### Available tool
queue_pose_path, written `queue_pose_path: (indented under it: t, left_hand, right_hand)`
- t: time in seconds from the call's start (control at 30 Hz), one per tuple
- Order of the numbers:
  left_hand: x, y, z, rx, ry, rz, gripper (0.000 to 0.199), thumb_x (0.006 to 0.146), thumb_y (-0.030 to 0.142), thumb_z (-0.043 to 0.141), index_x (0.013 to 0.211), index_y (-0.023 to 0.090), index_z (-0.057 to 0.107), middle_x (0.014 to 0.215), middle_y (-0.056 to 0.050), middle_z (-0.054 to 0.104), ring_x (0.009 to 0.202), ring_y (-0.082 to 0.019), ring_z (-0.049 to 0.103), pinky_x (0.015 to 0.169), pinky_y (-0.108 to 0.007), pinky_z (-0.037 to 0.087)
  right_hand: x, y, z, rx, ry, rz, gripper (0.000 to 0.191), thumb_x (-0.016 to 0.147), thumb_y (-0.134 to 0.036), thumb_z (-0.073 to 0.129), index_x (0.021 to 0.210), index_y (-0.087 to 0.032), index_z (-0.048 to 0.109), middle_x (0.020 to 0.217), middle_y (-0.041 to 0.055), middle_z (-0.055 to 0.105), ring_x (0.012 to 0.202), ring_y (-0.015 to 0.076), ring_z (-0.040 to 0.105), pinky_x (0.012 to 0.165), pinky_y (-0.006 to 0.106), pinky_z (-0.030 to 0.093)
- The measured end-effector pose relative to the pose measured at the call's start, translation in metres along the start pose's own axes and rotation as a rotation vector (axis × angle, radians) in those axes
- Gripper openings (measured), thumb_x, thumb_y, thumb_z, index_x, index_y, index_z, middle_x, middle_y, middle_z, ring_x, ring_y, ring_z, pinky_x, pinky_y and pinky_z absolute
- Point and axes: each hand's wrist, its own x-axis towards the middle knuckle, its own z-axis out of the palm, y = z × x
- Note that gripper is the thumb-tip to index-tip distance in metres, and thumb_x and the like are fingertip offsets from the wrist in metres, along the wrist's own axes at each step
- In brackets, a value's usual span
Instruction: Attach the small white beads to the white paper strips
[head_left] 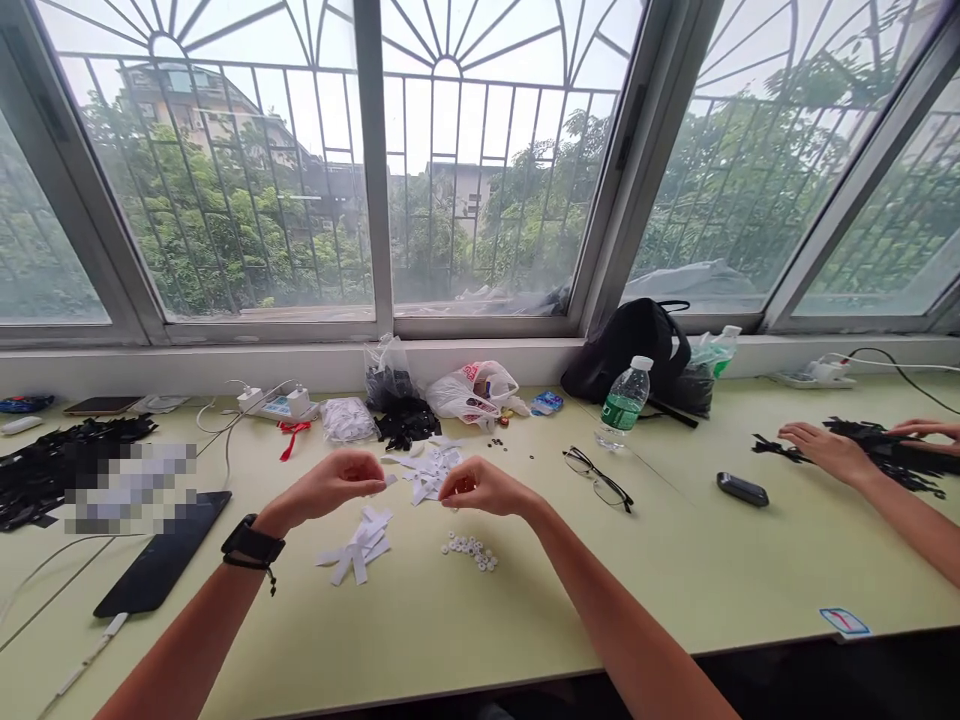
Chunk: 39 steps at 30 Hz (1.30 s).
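My left hand (346, 474), a dark band on its wrist, is closed in a pinch above the table. A small white strip (390, 481) sticks out from its fingertips. To the right, my right hand (480, 486) is also pinched, beside the far pile of white strips (429, 470); whatever lies between its fingertips is too small to make out. A second pile of white strips (358, 548) lies below my left hand. Small white rings (471, 550) are scattered on the table below my right hand.
Glasses (598, 480), a water bottle (625, 402) and a dark case (742, 489) lie to the right. Plastic bags (472, 393) line the window sill. At left are a tablet (165, 555) and black strips (45, 470). Another person's hands (829, 450) touch black strips.
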Motion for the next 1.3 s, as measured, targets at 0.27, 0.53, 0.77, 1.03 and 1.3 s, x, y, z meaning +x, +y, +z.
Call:
queue_pose_path:
  t: [0.27, 0.53, 0.77, 1.03, 1.3]
  left_hand:
    - [0.012, -0.009, 0.024, -0.424, -0.046, -0.032, 0.047, 0.084, 0.036, 0.08, 0.127, 0.022, 0.067, 0.106, -0.011, 0.073, 0.087, -0.018, 0.064, 0.077, -0.03, 0.05]
    - [0.014, -0.021, 0.04, -0.382, 0.055, -0.01, 0.036, 0.084, 0.034, 0.078, 0.117, 0.02, 0.078, 0.108, -0.01, 0.073, 0.083, -0.018, 0.063, 0.078, -0.03, 0.05]
    - [0.012, -0.015, 0.049, -0.387, 0.027, 0.0, 0.037, 0.082, 0.039, 0.082, 0.112, 0.018, 0.08, 0.115, -0.012, 0.073, 0.087, -0.02, 0.068, 0.083, -0.033, 0.053]
    - [0.021, -0.03, 0.062, -0.465, 0.095, 0.009, 0.034, 0.079, 0.037, 0.085, 0.106, 0.017, 0.081, 0.103, -0.012, 0.079, 0.093, -0.023, 0.071, 0.092, -0.037, 0.052]
    - [0.021, -0.03, 0.066, -0.457, 0.139, 0.0, 0.045, 0.072, 0.034, 0.091, 0.112, 0.016, 0.08, 0.118, -0.015, 0.077, 0.105, -0.03, 0.071, 0.094, -0.04, 0.052]
  right_hand:
    - [-0.016, 0.008, -0.001, -0.008, -0.177, 0.086, 0.035, 0.075, -0.046, 0.084, 0.09, -0.014, 0.081, 0.056, -0.0058, 0.051, 0.053, 0.008, 0.04, 0.049, 0.021, 0.029]
    - [-0.021, 0.006, -0.004, -0.054, -0.202, 0.09, 0.031, 0.077, -0.043, 0.082, 0.091, -0.015, 0.081, 0.056, -0.0061, 0.049, 0.053, 0.0082, 0.04, 0.05, 0.021, 0.03]
    - [-0.024, 0.003, -0.003, -0.042, -0.218, 0.091, 0.031, 0.078, -0.042, 0.082, 0.091, -0.014, 0.081, 0.058, -0.0054, 0.052, 0.054, 0.008, 0.042, 0.05, 0.02, 0.03]
    - [-0.019, 0.017, 0.007, -0.055, -0.214, 0.111, 0.028, 0.078, -0.04, 0.082, 0.088, -0.014, 0.078, 0.063, -0.0036, 0.06, 0.057, 0.0088, 0.048, 0.053, 0.02, 0.034]
    - [-0.02, 0.005, 0.004, 0.055, -0.124, 0.091, 0.033, 0.085, -0.047, 0.077, 0.088, -0.015, 0.073, 0.071, -0.0015, 0.062, 0.065, 0.0117, 0.051, 0.06, 0.023, 0.04]
